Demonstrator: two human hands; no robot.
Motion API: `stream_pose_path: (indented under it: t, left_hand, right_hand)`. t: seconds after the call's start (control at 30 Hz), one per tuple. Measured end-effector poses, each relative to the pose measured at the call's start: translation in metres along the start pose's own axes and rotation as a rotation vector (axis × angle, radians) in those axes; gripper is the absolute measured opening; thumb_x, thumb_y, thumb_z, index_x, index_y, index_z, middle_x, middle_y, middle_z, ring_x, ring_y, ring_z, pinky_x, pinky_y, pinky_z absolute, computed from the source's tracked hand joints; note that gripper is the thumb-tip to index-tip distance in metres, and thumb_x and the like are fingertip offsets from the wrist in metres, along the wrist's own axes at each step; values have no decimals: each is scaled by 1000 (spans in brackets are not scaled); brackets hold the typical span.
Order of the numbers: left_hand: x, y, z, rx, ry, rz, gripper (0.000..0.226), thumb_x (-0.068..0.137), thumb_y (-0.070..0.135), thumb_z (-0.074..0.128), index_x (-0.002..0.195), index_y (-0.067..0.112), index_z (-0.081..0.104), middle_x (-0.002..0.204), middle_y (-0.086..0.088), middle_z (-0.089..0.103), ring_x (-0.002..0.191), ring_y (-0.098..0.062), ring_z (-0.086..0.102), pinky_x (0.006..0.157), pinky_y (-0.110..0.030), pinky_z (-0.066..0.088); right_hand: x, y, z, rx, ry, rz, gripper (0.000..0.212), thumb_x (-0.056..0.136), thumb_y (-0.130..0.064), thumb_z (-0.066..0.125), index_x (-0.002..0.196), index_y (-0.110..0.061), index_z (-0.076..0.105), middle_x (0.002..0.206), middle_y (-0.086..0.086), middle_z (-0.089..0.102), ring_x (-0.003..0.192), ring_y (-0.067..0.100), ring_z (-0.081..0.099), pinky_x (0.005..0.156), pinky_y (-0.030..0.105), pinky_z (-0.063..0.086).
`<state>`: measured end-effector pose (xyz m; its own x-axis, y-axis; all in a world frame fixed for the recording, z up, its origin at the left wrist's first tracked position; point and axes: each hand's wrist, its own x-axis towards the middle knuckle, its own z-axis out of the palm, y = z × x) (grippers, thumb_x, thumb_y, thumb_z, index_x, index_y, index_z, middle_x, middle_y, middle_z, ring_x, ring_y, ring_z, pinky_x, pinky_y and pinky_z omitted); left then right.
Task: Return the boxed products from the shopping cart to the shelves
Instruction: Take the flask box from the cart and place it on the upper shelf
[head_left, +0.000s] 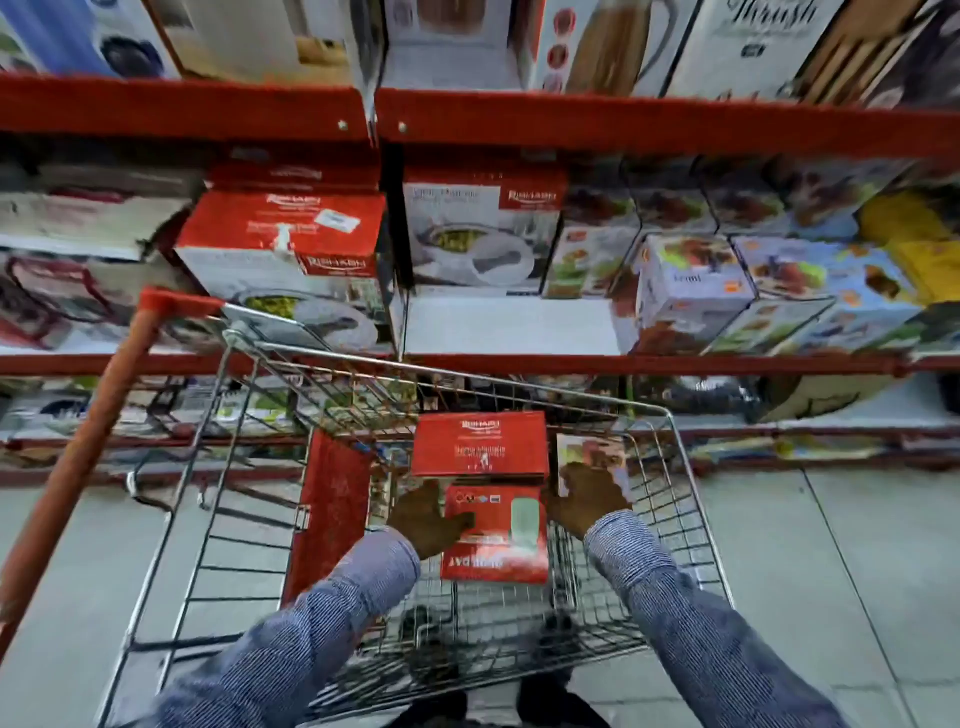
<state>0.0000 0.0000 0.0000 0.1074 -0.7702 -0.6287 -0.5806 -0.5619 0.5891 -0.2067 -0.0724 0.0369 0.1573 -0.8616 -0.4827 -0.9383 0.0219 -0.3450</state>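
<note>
Both my arms reach down into the wire shopping cart (691, 499). A red box with a pale green picture (506, 551) lies in the basket, and my left hand (428, 517) grips its left side with the thumb on top. My right hand (589, 499) presses against its right side, in front of a small upright white box (576, 452). Just beyond lies another red box with white lettering (480, 444). A red panel (332, 509) stands on edge at the cart's left.
Red metal shelves (623, 122) run across ahead, stacked with boxed kitchenware. A bare white patch of shelf (509, 325) shows in front of a red-and-white box (483, 234). The cart's orange handle (83, 452) slants at left. Grey floor tiles lie on both sides.
</note>
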Motion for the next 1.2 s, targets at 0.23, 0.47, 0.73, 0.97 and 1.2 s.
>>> stream_pose_path:
  t: [0.23,0.47,0.73,0.97,1.2]
  left_hand:
    - [5,-6,22,-262,-218,-354,45,75,47,70,102,12,61,87,-2,64,78,-20,62,59,-29,55]
    - [-24,5,8,-481,-234,-340,44,53,43,76,88,17,71,101,-6,75,95,-31,69,74,-37,57]
    - [-84,52,-60,-608,32,-93,32,76,38,74,96,12,70,89,-7,78,81,-29,75,67,-36,59]
    - [-139,123,-127,-697,302,206,18,81,18,73,84,1,69,65,-4,77,55,-22,73,47,-30,57]
    - [-162,173,-186,-607,558,457,6,76,11,78,75,11,72,63,0,74,56,-18,70,48,-30,57]
  right_hand:
    - [14,26,55,385,-365,309,27,85,-28,55,99,-6,61,93,13,68,88,28,67,85,43,57]
    - [-3,32,34,776,-317,346,14,78,-28,61,83,-16,66,90,6,72,89,26,69,88,42,56]
    - [-49,-4,-70,911,-51,13,15,80,-31,65,78,-23,78,81,-4,79,72,11,75,67,27,58]
    - [-75,-49,-161,979,128,-301,8,81,-15,72,86,-19,77,82,-3,79,75,13,75,59,18,57]
    - [-65,-100,-228,1011,265,-434,25,78,-12,74,103,-11,74,92,8,77,86,26,73,80,42,60]
